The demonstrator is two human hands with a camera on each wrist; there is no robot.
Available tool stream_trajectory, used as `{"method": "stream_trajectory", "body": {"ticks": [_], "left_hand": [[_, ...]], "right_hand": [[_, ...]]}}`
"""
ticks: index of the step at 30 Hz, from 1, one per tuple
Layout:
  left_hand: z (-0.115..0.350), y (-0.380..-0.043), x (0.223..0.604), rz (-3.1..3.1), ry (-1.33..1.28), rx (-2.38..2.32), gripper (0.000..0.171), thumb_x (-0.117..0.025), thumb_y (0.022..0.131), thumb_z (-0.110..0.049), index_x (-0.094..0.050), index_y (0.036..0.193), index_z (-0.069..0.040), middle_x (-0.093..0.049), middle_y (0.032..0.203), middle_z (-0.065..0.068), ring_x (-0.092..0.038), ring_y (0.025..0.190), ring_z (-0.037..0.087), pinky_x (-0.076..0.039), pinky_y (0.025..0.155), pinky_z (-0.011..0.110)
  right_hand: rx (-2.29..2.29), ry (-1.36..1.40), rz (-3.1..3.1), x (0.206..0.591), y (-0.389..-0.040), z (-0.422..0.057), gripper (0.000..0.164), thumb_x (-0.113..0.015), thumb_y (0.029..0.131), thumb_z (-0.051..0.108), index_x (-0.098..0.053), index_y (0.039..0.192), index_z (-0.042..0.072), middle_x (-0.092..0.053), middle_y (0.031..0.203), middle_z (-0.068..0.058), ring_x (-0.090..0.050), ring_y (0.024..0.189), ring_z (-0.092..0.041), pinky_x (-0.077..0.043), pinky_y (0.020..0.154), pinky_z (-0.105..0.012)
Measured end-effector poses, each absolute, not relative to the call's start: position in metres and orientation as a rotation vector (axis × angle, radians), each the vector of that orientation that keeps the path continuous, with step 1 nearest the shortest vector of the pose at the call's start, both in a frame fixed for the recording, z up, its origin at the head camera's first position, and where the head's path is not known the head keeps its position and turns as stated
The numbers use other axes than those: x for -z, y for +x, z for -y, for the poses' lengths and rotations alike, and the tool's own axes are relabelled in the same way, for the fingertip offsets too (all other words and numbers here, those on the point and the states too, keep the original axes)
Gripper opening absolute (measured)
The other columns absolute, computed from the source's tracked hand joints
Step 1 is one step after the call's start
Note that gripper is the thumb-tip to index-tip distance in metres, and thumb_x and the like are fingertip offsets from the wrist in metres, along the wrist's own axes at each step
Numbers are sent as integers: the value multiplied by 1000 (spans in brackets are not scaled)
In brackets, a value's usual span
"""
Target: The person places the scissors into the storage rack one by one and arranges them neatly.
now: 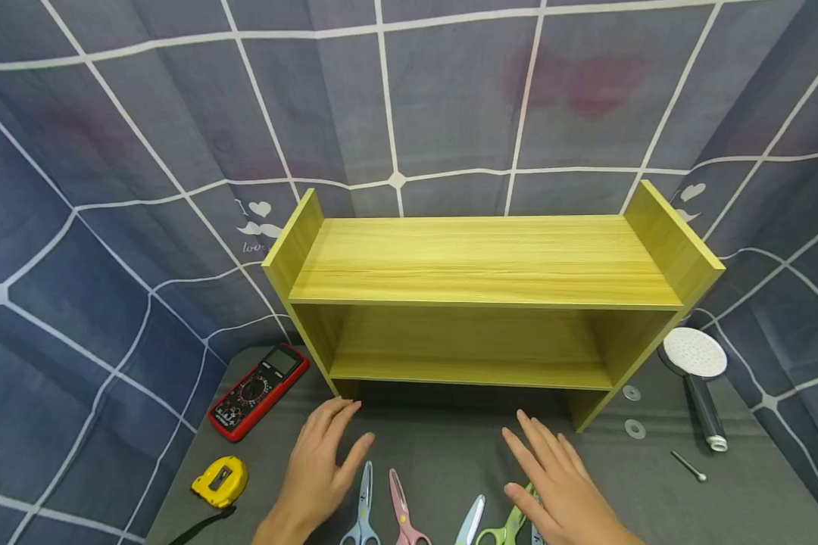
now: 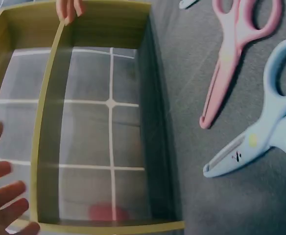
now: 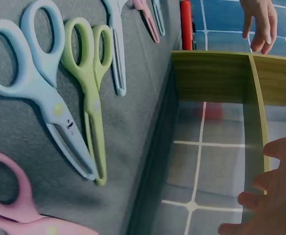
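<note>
A two-tier yellow wood-grain shelf stands on the grey table in front of me. My left hand is before its lower left corner, fingers extended and thumb apart. Toward the lower right, my right hand spreads its fingers over green scissors, partly covering them. Neither hand holds anything. Between the hands lie light blue scissors and pink scissors, with another light blue blade beside the green pair. In both wrist views, spread fingers overlap the shelf's boards.
Left of the shelf lie a red multimeter and a yellow tape measure with a black strap. To the right are a shower head, two flat washers and a bolt. A blue-grey checked curtain hangs behind.
</note>
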State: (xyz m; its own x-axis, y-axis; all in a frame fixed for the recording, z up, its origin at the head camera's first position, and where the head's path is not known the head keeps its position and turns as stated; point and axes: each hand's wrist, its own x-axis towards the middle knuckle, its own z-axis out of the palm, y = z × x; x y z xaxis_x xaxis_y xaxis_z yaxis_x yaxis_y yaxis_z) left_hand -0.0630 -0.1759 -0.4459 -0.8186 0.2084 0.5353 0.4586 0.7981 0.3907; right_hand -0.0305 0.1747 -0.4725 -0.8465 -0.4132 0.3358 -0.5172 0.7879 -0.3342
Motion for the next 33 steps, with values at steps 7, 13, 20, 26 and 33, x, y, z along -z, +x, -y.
{"method": "stream_trajectory", "body": {"ticks": [7,13,20,26,33], "left_hand": [[181,-75,438,2330,-227,1292,33,-73,89,-4,-67,121,-10,-54,110,6,-51,103,12,-46,86,23],[184,-84,430,2319,-119,1541,36,-68,94,-8,-63,129,-6,-42,130,9,-42,120,19,-43,100,37],[183,-100,425,2304,-201,1635,42,-65,97,-11,-57,137,-4,-26,157,14,-27,143,35,-25,109,60],[182,-114,435,2016,-149,1649,20,-63,93,6,-62,112,9,-52,135,20,-56,119,21,-44,98,25],[174,-119,423,1789,-128,1691,28,-61,90,14,-48,114,21,-58,111,23,-61,98,19,-50,86,21]], "right_hand": [[-850,543,2858,485,-22,-187,55,-67,94,31,-52,143,10,-39,149,-21,-48,124,-45,-43,84,-66],[-889,481,2940,515,-11,-205,53,-67,93,35,-58,135,4,-43,141,-29,-48,118,-50,-44,80,-66],[-538,593,2490,584,6,-232,47,-67,88,55,-72,113,16,-60,118,-22,-61,91,-30,-50,65,-38],[-418,543,2245,619,13,-237,57,-31,106,50,-75,87,20,-65,93,-19,-60,68,-30,-44,63,-27],[-403,485,2445,609,24,-236,55,-37,103,57,-75,90,19,-66,93,-17,-63,70,-29,-50,57,-32]]}}
